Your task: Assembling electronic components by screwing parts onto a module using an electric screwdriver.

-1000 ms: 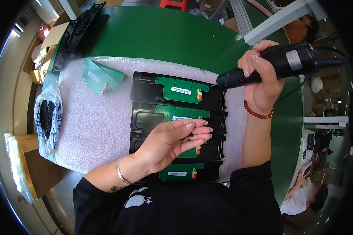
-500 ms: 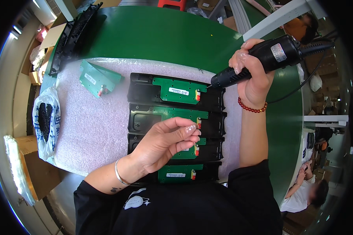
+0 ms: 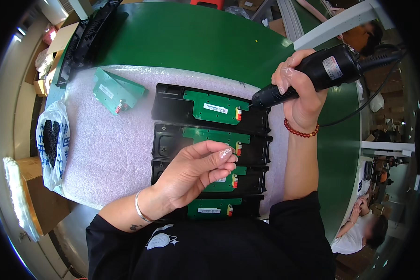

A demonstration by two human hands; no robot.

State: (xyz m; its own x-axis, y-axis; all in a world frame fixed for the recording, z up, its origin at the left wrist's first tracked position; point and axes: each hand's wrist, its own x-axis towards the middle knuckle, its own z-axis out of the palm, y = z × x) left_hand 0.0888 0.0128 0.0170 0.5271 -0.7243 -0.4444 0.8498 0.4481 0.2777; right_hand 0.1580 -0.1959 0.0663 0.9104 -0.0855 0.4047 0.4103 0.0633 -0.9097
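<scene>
— Our right hand (image 3: 299,95) is wrapped tight around the black electric screwdriver (image 3: 312,77), isn't it?

— Yes, we grip its body with all fingers closed, and its tip sits at the right end of the top green circuit board (image 3: 214,107), just by the small red and yellow connector there.

— And our left hand (image 3: 193,172)?

— We hold it above the stack of work, fingertips (image 3: 226,154) pinched together over the second board (image 3: 217,136). We cannot tell whether something small sits between thumb and forefinger; it is too tiny to make out.

— What lies under our hands?

— We see four black plastic trays (image 3: 170,142) set one below another on a sheet of white foam (image 3: 107,158), each carrying a green board. Our left hand covers part of the third board (image 3: 226,179), and the fourth board (image 3: 210,208) is nearest our chest.

— Anything apart from those?

— We see a loose pile of green boards (image 3: 114,91) at the upper left of the foam, well apart from the trays. A plastic bag with dark contents (image 3: 51,142) hangs off the foam's left edge, and the green table (image 3: 196,42) spreads beyond. A coiled black cord (image 3: 359,107) trails from the screwdriver to the right
</scene>
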